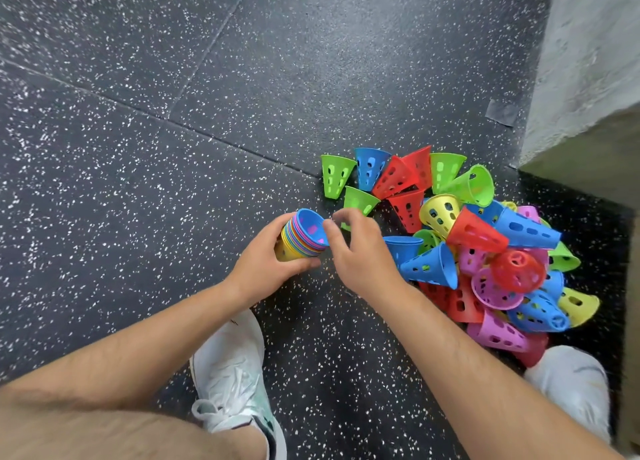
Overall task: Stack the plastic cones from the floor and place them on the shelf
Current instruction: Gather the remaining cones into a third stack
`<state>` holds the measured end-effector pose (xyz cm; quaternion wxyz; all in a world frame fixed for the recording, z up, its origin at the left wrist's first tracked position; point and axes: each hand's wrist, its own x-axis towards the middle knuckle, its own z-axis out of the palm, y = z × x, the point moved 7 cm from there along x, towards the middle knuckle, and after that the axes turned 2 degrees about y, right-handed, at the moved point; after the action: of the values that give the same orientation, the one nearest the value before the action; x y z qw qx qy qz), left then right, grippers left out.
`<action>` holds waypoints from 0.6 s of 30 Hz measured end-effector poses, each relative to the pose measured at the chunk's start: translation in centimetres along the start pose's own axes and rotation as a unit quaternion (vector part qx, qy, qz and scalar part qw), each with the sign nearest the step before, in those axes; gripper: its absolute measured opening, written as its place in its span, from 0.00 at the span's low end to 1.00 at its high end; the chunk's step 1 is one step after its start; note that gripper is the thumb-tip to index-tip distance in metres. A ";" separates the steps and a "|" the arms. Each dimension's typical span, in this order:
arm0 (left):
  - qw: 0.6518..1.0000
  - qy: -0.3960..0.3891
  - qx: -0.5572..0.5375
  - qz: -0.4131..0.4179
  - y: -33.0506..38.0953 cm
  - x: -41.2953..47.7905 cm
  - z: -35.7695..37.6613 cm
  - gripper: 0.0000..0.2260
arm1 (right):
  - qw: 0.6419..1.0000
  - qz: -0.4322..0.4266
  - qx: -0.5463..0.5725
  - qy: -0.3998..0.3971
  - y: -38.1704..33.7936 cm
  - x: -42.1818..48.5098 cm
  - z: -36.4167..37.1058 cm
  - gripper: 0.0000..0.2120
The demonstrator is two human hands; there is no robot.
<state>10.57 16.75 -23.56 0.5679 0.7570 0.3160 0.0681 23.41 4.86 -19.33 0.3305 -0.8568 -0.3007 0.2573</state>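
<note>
My left hand (266,262) grips a nested stack of cones (304,236) lying on its side just above the floor; a blue cone is innermost, with its open mouth facing right. My right hand (360,255) hovers right beside the stack's mouth. Its thumb is near the blue rim and its loosely curled fingers reach over the narrow end of a green cone (360,200), with no clear grip on it. A pile of loose perforated cones (485,245) in red, blue, green, yellow and pink lies on the floor to the right.
The floor (173,148) is dark speckled rubber tiling. A grey concrete block or wall corner (588,79) rises at the upper right, close behind the pile. My white shoes (228,373) (571,383) stand at the bottom, the right one touching the pile's edge.
</note>
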 end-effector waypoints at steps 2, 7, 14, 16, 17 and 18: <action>1.000 0.000 0.002 -0.004 -0.1 0.1 0.0 0.36 | 0.997 -0.017 -0.047 0.063 0.0 1.0 -1.4 0.17; 1.000 -0.004 0.013 -0.010 -0.2 0.0 0.0 0.34 | 0.967 0.019 -0.236 0.092 0.6 3.6 -3.0 0.29; 1.000 -0.006 0.027 -0.013 -0.1 0.4 -0.2 0.34 | 0.962 0.068 -0.260 0.035 2.4 4.9 -2.5 0.26; 1.000 -0.005 0.030 -0.010 0.0 0.6 -0.2 0.34 | 0.968 0.078 -0.237 0.029 2.9 4.7 -2.3 0.23; 1.000 -0.005 0.029 -0.010 0.0 0.7 -0.2 0.34 | 0.971 0.082 -0.221 0.030 3.0 4.5 -2.2 0.22; 1.000 -0.004 0.030 -0.010 0.0 0.9 -0.2 0.33 | 0.975 0.086 -0.204 0.032 3.1 4.4 -2.0 0.20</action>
<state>11.16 17.40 -23.69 0.5472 0.7706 0.3229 0.0496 28.79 5.15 -21.36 0.1344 -0.9365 -0.2617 0.1907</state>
